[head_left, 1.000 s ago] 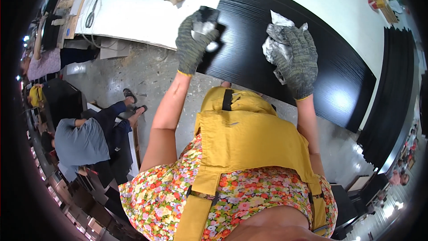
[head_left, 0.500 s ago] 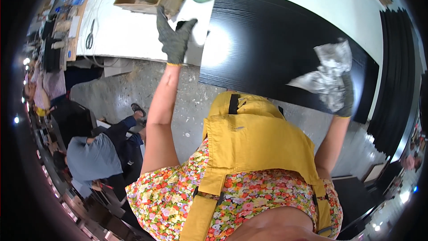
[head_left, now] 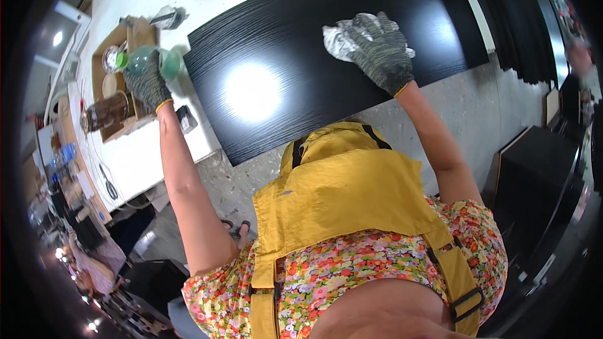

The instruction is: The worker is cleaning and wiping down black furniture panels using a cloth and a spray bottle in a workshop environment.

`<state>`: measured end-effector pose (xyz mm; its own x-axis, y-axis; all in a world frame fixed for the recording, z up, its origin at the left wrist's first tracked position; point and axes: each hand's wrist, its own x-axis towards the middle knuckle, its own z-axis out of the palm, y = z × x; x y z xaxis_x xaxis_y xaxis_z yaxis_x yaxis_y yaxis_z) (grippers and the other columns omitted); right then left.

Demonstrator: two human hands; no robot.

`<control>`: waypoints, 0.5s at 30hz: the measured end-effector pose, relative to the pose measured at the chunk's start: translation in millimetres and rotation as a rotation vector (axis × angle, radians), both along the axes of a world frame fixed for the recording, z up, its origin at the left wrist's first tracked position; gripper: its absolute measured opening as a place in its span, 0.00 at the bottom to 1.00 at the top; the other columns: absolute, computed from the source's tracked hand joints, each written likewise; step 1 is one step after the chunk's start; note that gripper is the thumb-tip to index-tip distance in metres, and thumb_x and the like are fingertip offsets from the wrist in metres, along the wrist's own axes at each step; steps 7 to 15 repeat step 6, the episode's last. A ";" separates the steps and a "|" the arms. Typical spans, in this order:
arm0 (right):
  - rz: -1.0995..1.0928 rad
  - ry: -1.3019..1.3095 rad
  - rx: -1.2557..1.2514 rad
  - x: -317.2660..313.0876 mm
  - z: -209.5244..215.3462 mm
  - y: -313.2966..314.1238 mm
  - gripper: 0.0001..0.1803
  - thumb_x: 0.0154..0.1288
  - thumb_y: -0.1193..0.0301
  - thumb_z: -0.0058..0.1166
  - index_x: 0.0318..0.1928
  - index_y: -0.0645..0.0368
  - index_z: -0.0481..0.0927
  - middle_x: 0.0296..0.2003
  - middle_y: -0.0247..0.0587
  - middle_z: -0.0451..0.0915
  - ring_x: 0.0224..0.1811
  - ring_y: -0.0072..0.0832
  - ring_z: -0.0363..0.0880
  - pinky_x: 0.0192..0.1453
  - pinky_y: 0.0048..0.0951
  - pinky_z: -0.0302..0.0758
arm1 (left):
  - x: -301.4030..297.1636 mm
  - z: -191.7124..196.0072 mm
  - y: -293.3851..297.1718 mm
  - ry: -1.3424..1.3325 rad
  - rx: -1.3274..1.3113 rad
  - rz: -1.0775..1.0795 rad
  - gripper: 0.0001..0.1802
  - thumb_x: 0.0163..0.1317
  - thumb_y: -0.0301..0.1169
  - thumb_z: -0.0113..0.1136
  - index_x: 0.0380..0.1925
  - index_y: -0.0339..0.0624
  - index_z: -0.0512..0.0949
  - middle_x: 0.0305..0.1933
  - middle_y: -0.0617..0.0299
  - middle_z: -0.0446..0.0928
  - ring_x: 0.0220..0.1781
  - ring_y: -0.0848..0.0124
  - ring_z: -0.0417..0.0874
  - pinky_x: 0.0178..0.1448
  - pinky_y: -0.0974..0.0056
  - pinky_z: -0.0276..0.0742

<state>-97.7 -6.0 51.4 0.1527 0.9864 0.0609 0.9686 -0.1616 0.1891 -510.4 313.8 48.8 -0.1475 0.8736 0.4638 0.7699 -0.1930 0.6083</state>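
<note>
- Two gloved hands work apart: the right hand (head_left: 380, 56) lies on the far right part of a black wood-grain panel (head_left: 282, 44), the left hand (head_left: 147, 81) reaches off its left end.
- The right hand's fingers are spread flat, pressing a crumpled white cloth (head_left: 339, 37) onto the panel; a flat palm looks suited to keeping the whole wad in contact with the surface.
- The left hand's fingers are curled around a green translucent bottle (head_left: 154, 61), held over the edge of an open cardboard box (head_left: 135, 41) on the white desk (head_left: 157, 150); the grip looks closed, though the glove hides the fingertips.
- The box holds a brown jar (head_left: 103, 113) and a round tin, so the supplies sit within reach just left of the panel.
- The panel lies flat across the desk, its near edge overhanging toward the yellow apron (head_left: 345, 188).
- A small dark object (head_left: 186, 119) rests on the desk near the panel's left corner.
</note>
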 end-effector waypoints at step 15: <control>-0.338 0.019 0.096 78.2 -18.6 -32.4 0.29 0.69 0.48 0.42 0.67 0.42 0.70 0.69 0.37 0.65 0.74 0.43 0.55 0.76 0.56 0.47 | -6.5 12.0 5.4 -0.113 -0.051 -0.382 0.29 0.60 0.39 0.68 0.57 0.34 0.72 0.51 0.53 0.81 0.50 0.60 0.82 0.57 0.58 0.78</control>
